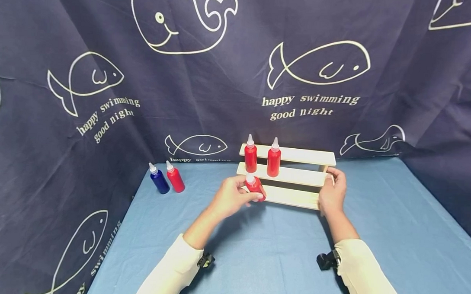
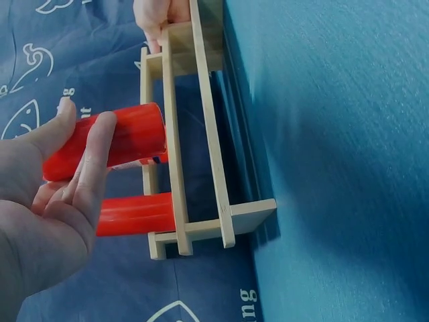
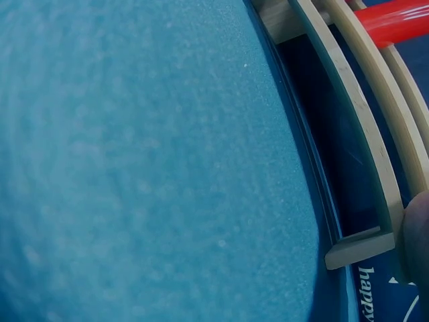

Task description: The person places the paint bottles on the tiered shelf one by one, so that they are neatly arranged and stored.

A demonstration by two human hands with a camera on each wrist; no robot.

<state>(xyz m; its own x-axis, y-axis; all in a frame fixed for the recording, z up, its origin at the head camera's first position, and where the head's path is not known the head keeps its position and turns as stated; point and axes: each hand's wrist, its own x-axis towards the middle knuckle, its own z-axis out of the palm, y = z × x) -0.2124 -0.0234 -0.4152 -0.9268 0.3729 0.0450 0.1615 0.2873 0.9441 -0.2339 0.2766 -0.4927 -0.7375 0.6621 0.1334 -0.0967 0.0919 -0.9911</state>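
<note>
Blue bottle (image 1: 160, 181): head view only
Left hand (image 1: 230, 196): grips red bottle (image 1: 254, 185), glossy, tilted
Right hand (image 1: 332, 192): holds wooden rack (image 1: 296, 197)

Head view looking forward, down from above — wrist views peering closer, sharing wooden rack (image 1: 296, 177): mid-frame in left, right side in other.

Right-wrist view, red bottle (image 3: 397, 23) cropped, right fingers (image 3: 419, 228) cropped
</note>
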